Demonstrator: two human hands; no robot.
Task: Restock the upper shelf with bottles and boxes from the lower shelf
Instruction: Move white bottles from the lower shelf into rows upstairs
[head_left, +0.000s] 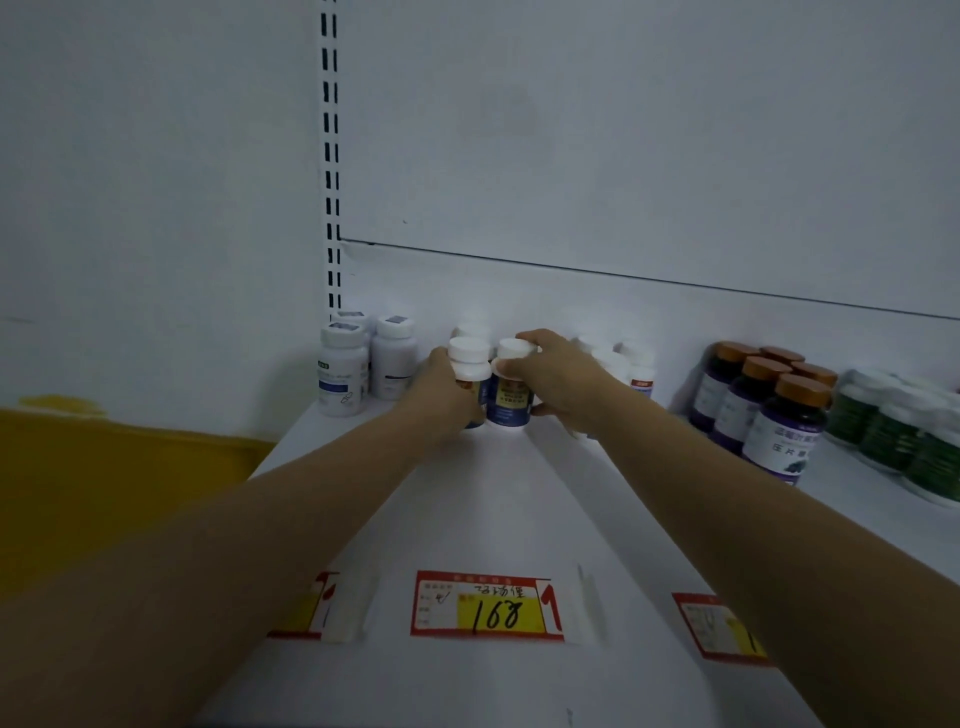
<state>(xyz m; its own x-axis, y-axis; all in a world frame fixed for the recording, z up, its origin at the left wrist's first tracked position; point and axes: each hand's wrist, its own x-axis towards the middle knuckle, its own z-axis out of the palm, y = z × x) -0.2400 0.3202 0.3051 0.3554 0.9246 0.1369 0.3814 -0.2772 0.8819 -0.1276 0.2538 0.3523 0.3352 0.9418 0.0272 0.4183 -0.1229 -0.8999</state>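
Gripping one white-capped blue-labelled plastic bottle (470, 382), left hand (441, 387) rests on white metal shelf (467, 519). Right hand (558, 379) clasps the touching twin bottle (510, 384).

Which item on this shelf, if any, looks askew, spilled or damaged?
Nothing stands out. All bottles stand upright and capped, including the two blue-label bottles held by the left hand and right hand.

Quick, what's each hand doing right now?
Left hand: closed around a white-capped bottle standing on the shelf.
Right hand: closed around the blue-labelled bottle beside it, fingers over its cap.
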